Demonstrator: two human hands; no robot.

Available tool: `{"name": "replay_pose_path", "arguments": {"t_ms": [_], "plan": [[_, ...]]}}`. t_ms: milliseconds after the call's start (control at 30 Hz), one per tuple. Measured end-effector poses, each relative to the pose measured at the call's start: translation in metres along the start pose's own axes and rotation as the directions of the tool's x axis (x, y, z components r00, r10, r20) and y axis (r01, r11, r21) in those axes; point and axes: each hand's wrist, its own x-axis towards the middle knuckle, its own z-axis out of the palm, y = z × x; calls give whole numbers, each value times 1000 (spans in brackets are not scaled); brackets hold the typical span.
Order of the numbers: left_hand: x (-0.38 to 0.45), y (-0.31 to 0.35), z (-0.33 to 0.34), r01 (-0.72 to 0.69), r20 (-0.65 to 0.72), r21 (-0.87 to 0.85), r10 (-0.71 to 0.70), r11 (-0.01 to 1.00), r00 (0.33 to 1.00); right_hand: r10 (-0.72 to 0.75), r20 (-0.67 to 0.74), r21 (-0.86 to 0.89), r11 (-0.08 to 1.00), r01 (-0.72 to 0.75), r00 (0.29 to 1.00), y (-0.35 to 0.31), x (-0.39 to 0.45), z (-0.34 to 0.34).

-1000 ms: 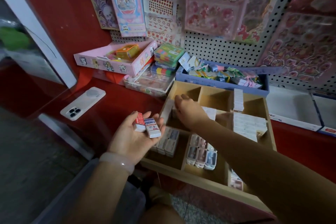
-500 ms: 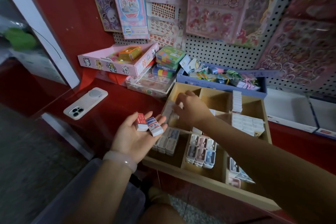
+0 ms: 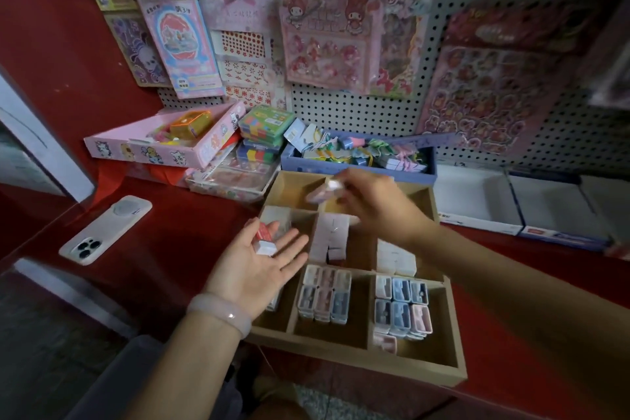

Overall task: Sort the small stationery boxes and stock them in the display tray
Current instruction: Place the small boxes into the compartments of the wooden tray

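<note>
A wooden display tray with several compartments lies on the red counter. My left hand is palm up beside the tray's left edge, fingers straight, with one small red-and-white box lying on it. My right hand hovers over the tray's far compartments and pinches a small pale box, which is blurred. White boxes fill the middle compartments. Pastel pink and blue boxes stand in rows in the near compartments.
A white phone lies face down on the counter at left. Behind the tray stand a blue box of trinkets, a pink box and stacked colourful packs. Sticker sheets hang on the pegboard. White cartons sit right.
My right hand has risen from the left middle compartment towards the far compartments with a pale box. The blue-and-white box is gone from my left palm; one box lies there.
</note>
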Motion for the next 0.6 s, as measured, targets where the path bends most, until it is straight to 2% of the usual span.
{"name": "replay_pose_path", "arguments": {"t_ms": [33, 100, 167, 233, 333, 433, 600], "plan": [[1, -2, 2, 1, 3, -3, -1, 1000, 1000, 126, -72, 16, 992, -125, 989, 13, -1, -11], [1, -5, 6, -3, 17, -21, 3, 1000, 1000, 330, -206, 41, 943, -329, 921, 39, -3, -30], [2, -8, 10, 2, 29, -23, -2, 1000, 1000, 437, -168, -20, 895, -447, 883, 59, -4, -44], [4, -12, 12, 11, 33, -13, -10, 1000, 999, 463, -7, -117, 880, -461, 886, 69, -7, -50], [8, -15, 13, 21, 32, 1, -22, 1000, 999, 444, 173, -266, 881, -393, 879, 71, -11, -47], [11, -19, 12, 30, 29, 13, -30, 999, 999, 442, 228, -324, 875, -361, 868, 75, -13, -36], [11, -19, 11, 31, 32, 17, -31, 999, 999, 459, 228, -358, 860, -364, 859, 76, -18, -25]]}}
